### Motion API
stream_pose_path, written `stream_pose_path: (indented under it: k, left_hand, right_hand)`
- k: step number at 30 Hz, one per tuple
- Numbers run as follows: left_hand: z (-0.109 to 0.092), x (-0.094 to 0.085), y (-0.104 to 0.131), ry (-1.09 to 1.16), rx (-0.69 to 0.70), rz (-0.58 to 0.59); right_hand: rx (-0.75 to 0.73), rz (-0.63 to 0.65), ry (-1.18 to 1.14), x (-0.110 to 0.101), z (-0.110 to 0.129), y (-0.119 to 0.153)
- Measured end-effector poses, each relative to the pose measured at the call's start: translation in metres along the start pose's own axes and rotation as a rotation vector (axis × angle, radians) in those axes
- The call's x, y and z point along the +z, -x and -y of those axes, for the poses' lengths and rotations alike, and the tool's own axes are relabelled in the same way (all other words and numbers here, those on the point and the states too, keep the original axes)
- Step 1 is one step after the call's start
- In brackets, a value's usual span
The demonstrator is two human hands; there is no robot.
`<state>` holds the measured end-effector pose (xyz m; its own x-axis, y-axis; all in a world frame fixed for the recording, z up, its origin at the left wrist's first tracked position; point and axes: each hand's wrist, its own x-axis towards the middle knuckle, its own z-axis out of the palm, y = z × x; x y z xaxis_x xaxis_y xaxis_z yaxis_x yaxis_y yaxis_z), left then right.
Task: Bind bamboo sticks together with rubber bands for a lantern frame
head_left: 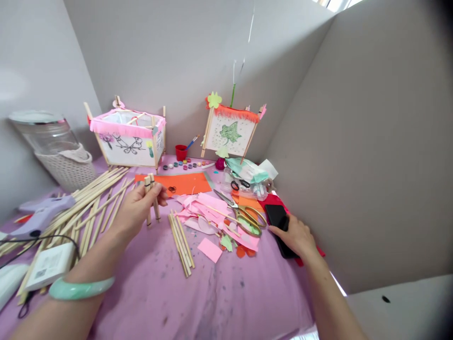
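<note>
Over the purple cloth (pixel 226 307), left of the paper scraps (pixel 215 218), the left hand (pixel 141 207) grips dark-banded wooden sticks (pixel 156 211) near their upper ends, fingers closed around them, a hold probably meant to align them roughly upright. At the cloth's right side, the right hand (pixel 299 236) lies across a black phone (pixel 274 215), perhaps steadying it, though whether the fingers grip it cannot be told. Loose sticks (pixel 180 245) lie side by side between the hands, apparently set within easy reach.
</note>
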<state>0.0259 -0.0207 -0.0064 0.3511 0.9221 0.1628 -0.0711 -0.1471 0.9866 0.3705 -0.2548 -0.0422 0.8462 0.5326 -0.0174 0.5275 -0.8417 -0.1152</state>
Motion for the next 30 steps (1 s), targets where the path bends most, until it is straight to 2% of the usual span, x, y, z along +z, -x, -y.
stream_pose_path:
  k: [9, 17, 24, 30]
  left_hand:
    - [0.0, 0.0, 0.0, 0.018, 0.002, -0.022]
    - [0.002, 0.001, 0.0, 0.0, 0.02, -0.031]
    - [0.001, 0.002, 0.001, 0.0, 0.015, -0.051]
    - [0.0, 0.001, 0.001, 0.019, 0.057, -0.05]
  right_hand:
    - [0.105, -0.057, -0.015, 0.002, 0.007, 0.005]
    - [0.02, -0.174, -0.014, 0.007, 0.006, 0.004]
    - [0.024, -0.185, -0.007, 0.007, 0.006, 0.006]
    - [-0.001, -0.144, -0.055, 0.006, 0.0, 0.013]
